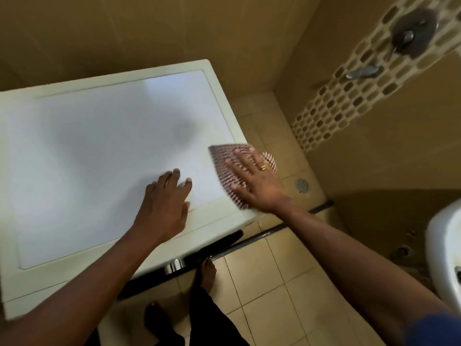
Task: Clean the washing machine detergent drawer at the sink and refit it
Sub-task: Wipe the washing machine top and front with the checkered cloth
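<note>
White enamel under both hands: washing machine seen from above, its flat top serving as the surface. Left hand laid palm down on that surface near the front edge, fingers straight and slightly spread, grasping nothing. Right hand just beside it, toward the machine's front right corner, likewise released and flat, fingers fanned out and pressing down on a striped cloth. Cloth pinned between palm and surface, showing past the fingertips and past the thumb side, one end reaching beyond the machine's right edge on the little-finger side. Pattern blurred, dark and pinkish stripes. Gold ring on one finger of the right hand.

Below the left wrist, toward the body: black front panel of the machine, seen almost edge-on, with a chrome knob just under the left forearm. Detergent drawer not to be told apart on that panel from this angle.

Sink well apart from both hands, white, cut off by the frame, out beyond the right elbow. Floor drain down on the tiled floor, appearing just past the right wrist. Bare feet on the tiles beneath the forearms, close to the machine's front. Beyond the right hand's fingertips, tan wall with a mosaic band carrying a round dark valve and a metal spout. Blue sleeve at the right upper arm.
</note>
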Demonstrator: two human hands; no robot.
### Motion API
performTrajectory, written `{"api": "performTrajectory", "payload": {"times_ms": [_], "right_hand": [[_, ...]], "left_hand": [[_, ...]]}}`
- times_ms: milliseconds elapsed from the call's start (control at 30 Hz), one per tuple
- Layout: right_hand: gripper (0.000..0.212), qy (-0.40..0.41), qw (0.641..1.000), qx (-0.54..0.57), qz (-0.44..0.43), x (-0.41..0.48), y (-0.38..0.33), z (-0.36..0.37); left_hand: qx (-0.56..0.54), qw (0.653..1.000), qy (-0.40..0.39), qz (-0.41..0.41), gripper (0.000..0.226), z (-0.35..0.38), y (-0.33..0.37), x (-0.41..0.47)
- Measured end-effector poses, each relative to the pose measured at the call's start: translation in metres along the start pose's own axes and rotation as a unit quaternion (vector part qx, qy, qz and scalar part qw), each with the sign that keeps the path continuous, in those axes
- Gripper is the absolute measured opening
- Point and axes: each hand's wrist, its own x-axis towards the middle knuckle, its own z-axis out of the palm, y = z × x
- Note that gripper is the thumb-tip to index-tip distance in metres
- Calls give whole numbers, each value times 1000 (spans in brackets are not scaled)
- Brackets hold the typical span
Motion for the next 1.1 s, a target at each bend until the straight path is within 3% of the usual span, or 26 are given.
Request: {"api": "performTrajectory", "payload": {"times_ms": [100, 233, 433, 533, 667, 767, 833, 900, 933, 967, 1100], "right_hand": [[62, 42, 989, 105, 91, 45, 3, -10], [57, 40, 993, 29, 104, 74, -14, -1], [54, 21, 997, -41, 69, -3, -36, 19], [52, 29, 995, -35, 83, -34, -61, 32], [50, 58, 997, -1, 47, -61, -116, 41], [44, 138, 989, 31, 46, -78, -166, 43], [42, 166, 982, 60, 67, -88, -198, 47], [44, 170, 976, 118, 71, -95, -227, 47], [46, 157, 973, 155, 70, -98, -240, 46], [46, 142, 968, 198, 65, -102, -252, 44], [45, 127, 955, 265, 39, -113, -290, 22]], "left_hand": [[-1, 1000, 9, -6, 54, 2, 5, 1], [0, 1000, 29, -9, 53, 5, 7, 1], [-84, 996, -9, -7, 65, 5, 3, -14], [-149, 986, 74, -32, 62, 6, 6, -42], [-276, 943, 162, -94, 44, 8, 19, -101], [-442, 863, 114, -216, 20, 10, 25, -127], [-573, 762, 37, -299, 16, 9, 26, -138], [-676, 647, -16, -352, 29, 5, 25, -147], [-711, 605, -30, -357, 35, 0, 22, -152], [-731, 581, -38, -356, 38, -6, 20, -161], [-761, 547, -10, -347, 39, -35, 6, -183]]}}
